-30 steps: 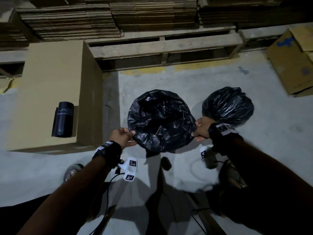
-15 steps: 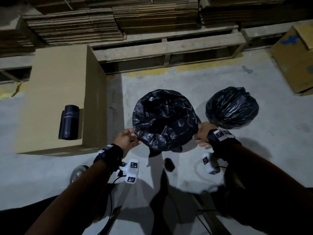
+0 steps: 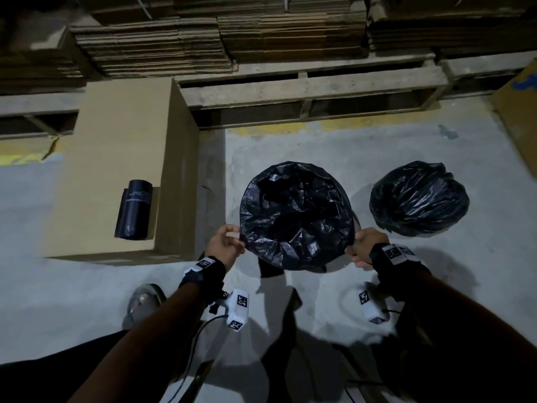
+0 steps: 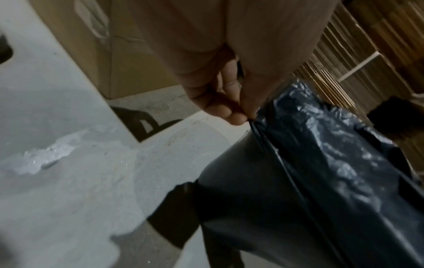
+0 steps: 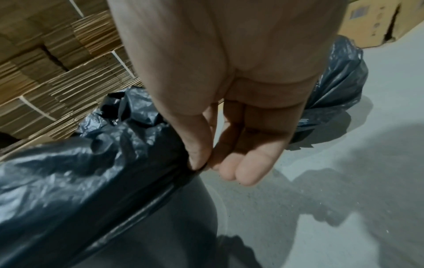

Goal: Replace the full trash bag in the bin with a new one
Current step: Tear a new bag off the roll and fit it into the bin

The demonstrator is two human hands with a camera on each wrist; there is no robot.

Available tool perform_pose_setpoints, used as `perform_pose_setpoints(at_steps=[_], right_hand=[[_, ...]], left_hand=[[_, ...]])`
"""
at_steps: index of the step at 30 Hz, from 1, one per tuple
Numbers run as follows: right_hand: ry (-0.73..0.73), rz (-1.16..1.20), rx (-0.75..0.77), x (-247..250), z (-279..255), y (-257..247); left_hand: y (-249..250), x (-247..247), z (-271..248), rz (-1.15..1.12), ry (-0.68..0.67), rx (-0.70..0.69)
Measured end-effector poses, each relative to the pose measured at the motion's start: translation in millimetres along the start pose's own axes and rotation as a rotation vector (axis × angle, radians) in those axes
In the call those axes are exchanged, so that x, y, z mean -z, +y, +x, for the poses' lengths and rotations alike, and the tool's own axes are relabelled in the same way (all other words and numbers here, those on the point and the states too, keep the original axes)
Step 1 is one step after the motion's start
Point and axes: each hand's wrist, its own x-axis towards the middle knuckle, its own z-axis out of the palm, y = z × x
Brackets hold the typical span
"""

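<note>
A new black trash bag (image 3: 296, 213) lines the bin, its edge folded over the rim. The bin's grey wall (image 4: 241, 181) shows below the fold in both wrist views (image 5: 160, 226). My left hand (image 3: 225, 245) pinches the bag's edge (image 4: 257, 125) at the rim's left side. On the right side my right hand (image 3: 361, 247) pinches the bag's fold (image 5: 195, 168) between thumb and fingers. The full tied black bag (image 3: 418, 197) sits on the floor to the right of the bin.
A roll of black bags (image 3: 134, 209) lies on a large cardboard box (image 3: 116, 146) to the left. Wooden pallets (image 3: 313, 91) with stacked flat cardboard stand behind. Another carton (image 3: 520, 112) is at the far right. My sandalled foot (image 3: 143, 301) stands on the concrete floor.
Both hands have kept their pinch on the bag's edge at the rim, shifting slightly. The head view has drifted a little; the bags and roll have stayed put.
</note>
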Motion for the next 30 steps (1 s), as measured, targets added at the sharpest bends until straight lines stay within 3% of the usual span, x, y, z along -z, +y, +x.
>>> perform_pose_setpoints(at_steps=[3,6,11,14,19,26,30], right_hand=[[-0.027,-0.032,-0.003,1.8,6.6,2.8],[-0.048,-0.017,0.044,12.4,16.0,1.9],[-0.002,0.406,0.282,38.1,12.9,-24.1],[-0.033,0.276,0.359,38.9,7.9,-27.7],[0.022,0.46,0.287,26.7,13.6,-18.6],[-0.063,0.621,0.076,30.6,22.2,-15.0],[-0.006,0.564,0.013,25.3,31.8,-16.9]], left_hand=[[-1.2,-6.0,0.9,0.18,-0.037,-0.077],[-3.7,-8.6,5.2,0.143,0.004,-0.065],[-3.0,-4.0,13.9,0.119,0.015,-0.023],[18.6,-6.1,6.3,-0.068,-0.009,-0.02],[31.7,-4.4,8.8,-0.269,-0.008,0.01],[38.3,-1.7,10.8,-0.137,-0.058,-0.043],[44.8,-8.7,14.8,-0.118,-0.049,-0.073]])
